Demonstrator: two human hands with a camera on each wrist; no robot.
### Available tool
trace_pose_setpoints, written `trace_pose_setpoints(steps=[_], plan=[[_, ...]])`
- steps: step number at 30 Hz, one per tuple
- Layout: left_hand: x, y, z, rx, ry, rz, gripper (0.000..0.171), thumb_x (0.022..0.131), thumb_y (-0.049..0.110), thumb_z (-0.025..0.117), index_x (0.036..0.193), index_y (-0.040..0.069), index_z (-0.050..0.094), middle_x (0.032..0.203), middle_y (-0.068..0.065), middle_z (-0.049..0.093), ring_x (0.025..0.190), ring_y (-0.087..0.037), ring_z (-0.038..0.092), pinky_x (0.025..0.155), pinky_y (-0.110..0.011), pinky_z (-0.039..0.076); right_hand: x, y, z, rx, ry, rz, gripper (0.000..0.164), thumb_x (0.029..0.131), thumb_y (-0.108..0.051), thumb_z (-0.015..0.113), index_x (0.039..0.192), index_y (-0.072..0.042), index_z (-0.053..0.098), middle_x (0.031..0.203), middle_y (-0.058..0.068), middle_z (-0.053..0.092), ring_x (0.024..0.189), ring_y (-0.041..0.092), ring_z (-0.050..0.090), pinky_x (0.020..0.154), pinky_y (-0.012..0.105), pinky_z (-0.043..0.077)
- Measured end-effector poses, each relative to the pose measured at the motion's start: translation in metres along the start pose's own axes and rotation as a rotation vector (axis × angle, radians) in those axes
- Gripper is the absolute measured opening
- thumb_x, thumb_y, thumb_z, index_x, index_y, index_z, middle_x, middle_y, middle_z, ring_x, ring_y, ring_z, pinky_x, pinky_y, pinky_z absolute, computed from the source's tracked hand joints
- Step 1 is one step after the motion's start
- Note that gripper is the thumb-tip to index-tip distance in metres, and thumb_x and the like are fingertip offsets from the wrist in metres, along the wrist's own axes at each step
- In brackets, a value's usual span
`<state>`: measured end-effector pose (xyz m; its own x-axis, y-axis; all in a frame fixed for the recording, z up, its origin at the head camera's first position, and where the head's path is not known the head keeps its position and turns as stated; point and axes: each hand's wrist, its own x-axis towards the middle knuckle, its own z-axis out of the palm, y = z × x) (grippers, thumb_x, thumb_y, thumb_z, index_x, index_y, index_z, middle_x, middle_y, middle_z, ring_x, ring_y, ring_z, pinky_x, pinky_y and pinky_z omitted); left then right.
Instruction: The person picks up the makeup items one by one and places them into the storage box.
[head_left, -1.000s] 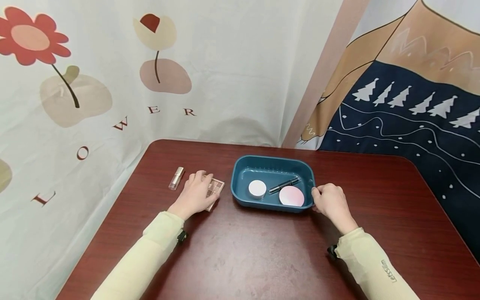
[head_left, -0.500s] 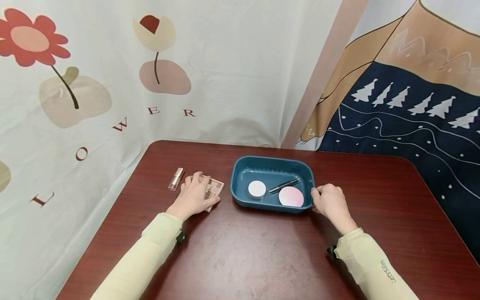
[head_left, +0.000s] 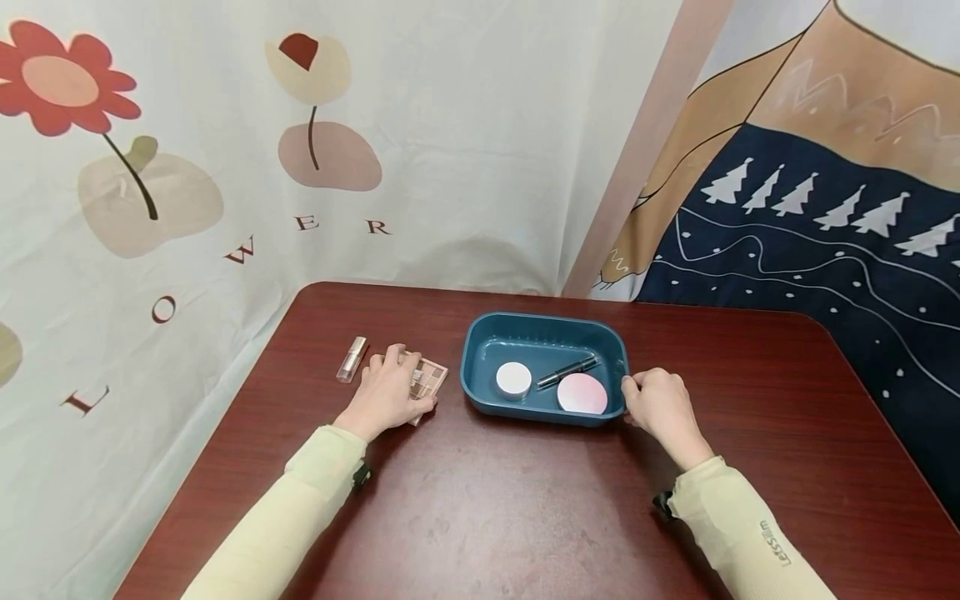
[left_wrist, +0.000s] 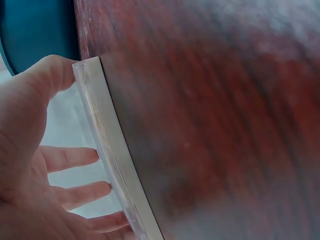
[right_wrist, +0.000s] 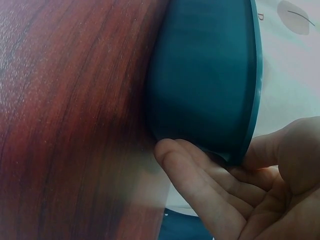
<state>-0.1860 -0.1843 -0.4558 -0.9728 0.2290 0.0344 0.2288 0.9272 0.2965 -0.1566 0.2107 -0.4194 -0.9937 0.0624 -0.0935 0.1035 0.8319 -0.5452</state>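
Observation:
My left hand (head_left: 386, 392) rests over an eyeshadow palette (head_left: 431, 377) lying flat on the table. In the left wrist view, its fairly straight fingers (left_wrist: 82, 192) touch the clear lid side of the palette (left_wrist: 117, 150), and the thumb meets one end. The hand covers much of the palette from above. At the right end of a blue plastic bin (head_left: 480, 406), my right hand (head_left: 662, 408) grips the wall, thumb at the rim and fingers outside, low down. Inside the bin lie a white round jar (head_left: 513, 379), a dark slim pen-like tube (head_left: 566, 372) and a pink round compact (head_left: 582, 393).
A lipstick-like tube (head_left: 352, 360) with a clear end lies left of my left hand. The reddish-brown table (head_left: 480, 508) has its far edge against a printed curtain (head_left: 465, 167).
Hardly anything differs. My left thumb has drawn in slightly along the palette. My right hand stays on the bin, and the objects keep their places.

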Motion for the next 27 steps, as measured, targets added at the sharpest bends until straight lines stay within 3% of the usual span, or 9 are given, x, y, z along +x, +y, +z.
trace_pose_setpoints(steps=[18, 27], plan=[[0.002, -0.004, -0.002, -0.016, 0.031, 0.027, 0.081, 0.076, 0.036, 0.078, 0.145, -0.001, 0.054, 0.148, -0.030, 0.042, 0.116, -0.054, 0.049, 0.095, -0.065, 0.041, -0.001, 0.000, 0.002, -0.006, -0.008, 0.014, 0.038, 0.104, -0.014, 0.049, 0.090, 0.001, 0.080, 0.061, 0.006, 0.071, 0.054, 0.013, 0.067, 0.071, 0.043, 0.055], [0.003, -0.001, -0.010, -0.036, 0.040, 0.048, 0.078, 0.078, 0.036, 0.075, 0.145, 0.002, 0.055, 0.149, -0.029, 0.041, 0.118, -0.052, 0.046, 0.098, -0.066, 0.039, 0.001, -0.001, 0.001, -0.004, -0.017, 0.034, 0.038, 0.104, -0.015, 0.050, 0.088, 0.000, 0.080, 0.061, 0.006, 0.070, 0.055, 0.014, 0.065, 0.063, 0.036, 0.050]])
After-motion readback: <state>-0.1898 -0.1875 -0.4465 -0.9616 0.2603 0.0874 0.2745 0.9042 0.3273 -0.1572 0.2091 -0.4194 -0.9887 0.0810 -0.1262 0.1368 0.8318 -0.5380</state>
